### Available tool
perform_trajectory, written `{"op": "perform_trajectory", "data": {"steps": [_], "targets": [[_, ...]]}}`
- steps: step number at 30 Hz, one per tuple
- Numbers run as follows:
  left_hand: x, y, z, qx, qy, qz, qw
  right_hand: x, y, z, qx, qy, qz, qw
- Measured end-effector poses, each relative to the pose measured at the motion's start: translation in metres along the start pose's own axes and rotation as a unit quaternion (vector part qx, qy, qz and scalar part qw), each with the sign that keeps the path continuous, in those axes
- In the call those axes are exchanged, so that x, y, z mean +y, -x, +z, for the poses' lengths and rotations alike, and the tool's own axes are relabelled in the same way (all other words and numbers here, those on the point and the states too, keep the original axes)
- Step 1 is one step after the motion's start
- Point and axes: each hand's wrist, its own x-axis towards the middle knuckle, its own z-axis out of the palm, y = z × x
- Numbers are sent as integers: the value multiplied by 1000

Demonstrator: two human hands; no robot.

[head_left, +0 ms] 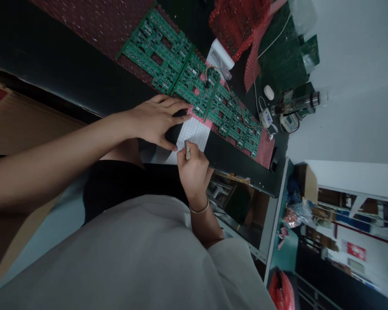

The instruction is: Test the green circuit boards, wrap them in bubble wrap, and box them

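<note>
- Near the middle of the view, at 12 o'clock from the right hand (194,170): a white sheet (195,132) with a fine grid of small marks, lying flat on the dark table (67,73).
- Judged thin, light and limp, like paper or a sticker sheet; likely to curl, crease or slide on the smooth tabletop unless pinned down.
- Best held flat by pressing on a bare margin rather than lifting by a corner; for single pieces, picking at an edge with a fine tip seems the safer way.
- Left hand (157,120): laid palm down with fingers spread, at 9 o'clock of the sheet, touching its near edge and a dark patch beside it; thin ring (173,110) on one finger.
- Right hand: curled shut, pinching a small slim tool (188,152) between thumb and fingertips, its tip touching the sheet's lower edge; exact kind of tool too small to tell.
- At 12 to 1 o'clock of the sheet, just beside it: a row of green circuit boards (187,73) on red bubble wrap (93,21); stiff but fragile, better gripped by the edges.
- No brand or label readable on sheet, tool or boards; red-and-white sign (355,250) at 4 o'clock, far off, too small to read.
</note>
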Motion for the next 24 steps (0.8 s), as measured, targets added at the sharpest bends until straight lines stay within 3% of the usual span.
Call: {"op": "perform_trajectory", "data": {"steps": [7, 14, 18, 24], "targets": [[-1, -1, -1, 0, -46, 10, 999, 4, 7, -2, -15, -36, 9, 999], [8, -2, -9, -7, -40, 2, 999, 46, -18, 14, 115, -77, 62, 988], [15, -5, -6, 7, -32, -12, 999, 58, -39, 28, 96, -91, 50, 990], [20, -12, -5, 0, -80, -21, 997, 56, -49, 38, 57, -84, 23, 995]]}}
